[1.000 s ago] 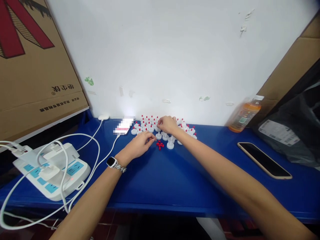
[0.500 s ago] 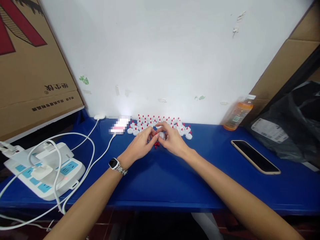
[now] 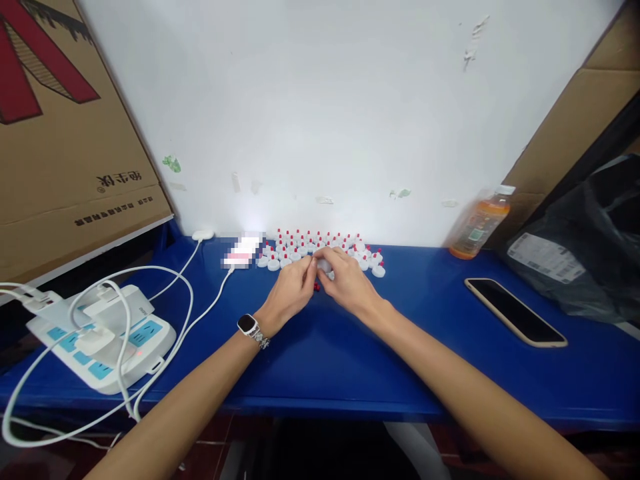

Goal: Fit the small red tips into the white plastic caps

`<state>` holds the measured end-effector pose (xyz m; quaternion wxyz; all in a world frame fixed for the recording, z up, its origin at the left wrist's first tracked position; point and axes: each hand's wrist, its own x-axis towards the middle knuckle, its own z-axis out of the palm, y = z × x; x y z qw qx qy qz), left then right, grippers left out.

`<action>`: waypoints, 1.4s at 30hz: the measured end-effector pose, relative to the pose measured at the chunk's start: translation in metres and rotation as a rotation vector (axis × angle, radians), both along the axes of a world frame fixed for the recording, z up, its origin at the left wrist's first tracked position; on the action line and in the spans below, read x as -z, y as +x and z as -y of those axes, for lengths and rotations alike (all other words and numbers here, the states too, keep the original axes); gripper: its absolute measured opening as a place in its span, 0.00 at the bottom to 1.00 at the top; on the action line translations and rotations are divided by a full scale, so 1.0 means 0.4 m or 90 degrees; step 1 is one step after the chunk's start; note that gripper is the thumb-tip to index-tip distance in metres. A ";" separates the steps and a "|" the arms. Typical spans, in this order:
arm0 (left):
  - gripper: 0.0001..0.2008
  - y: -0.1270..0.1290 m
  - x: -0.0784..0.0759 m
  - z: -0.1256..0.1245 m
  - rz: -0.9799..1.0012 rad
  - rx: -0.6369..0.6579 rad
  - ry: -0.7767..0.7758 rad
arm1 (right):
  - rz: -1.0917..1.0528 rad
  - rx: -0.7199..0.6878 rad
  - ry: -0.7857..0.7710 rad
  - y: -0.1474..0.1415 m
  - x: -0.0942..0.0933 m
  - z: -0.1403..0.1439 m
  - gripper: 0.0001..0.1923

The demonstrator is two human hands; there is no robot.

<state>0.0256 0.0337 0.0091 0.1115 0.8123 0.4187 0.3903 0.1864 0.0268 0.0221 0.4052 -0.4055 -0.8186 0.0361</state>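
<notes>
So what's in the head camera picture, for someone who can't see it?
Two bare hands, left hand and right hand, meet over a small white plastic cap on a blue table, beside rows of white caps with red tips. A white power strip lies left, a black phone right.

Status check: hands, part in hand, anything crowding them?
Left hand and right hand pinched together on one white cap. Loose red tips beneath. Finished caps just behind.
</notes>
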 end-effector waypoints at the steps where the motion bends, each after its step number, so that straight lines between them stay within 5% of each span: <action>1: 0.18 0.004 -0.001 0.001 0.029 -0.007 -0.021 | -0.003 0.007 -0.002 -0.001 -0.002 0.001 0.11; 10: 0.21 0.021 -0.004 -0.025 0.158 -0.018 -0.189 | 0.050 0.093 -0.008 -0.013 -0.019 0.003 0.07; 19: 0.13 -0.002 -0.017 -0.016 -0.112 0.061 0.097 | -0.053 0.031 -0.024 0.008 -0.016 0.017 0.10; 27: 0.19 0.042 -0.013 -0.009 0.095 0.008 -0.083 | 0.006 0.124 0.039 -0.013 -0.031 0.041 0.05; 34: 0.19 -0.028 -0.034 -0.046 0.367 -0.023 -0.220 | -0.014 0.232 0.008 0.073 -0.018 -0.002 0.08; 39: 0.17 -0.028 -0.002 -0.057 0.017 0.067 -0.079 | -0.121 0.181 -0.011 0.103 0.011 -0.021 0.02; 42: 0.15 -0.027 0.014 -0.055 -0.063 0.059 -0.051 | -0.118 0.174 -0.003 0.078 0.014 -0.008 0.03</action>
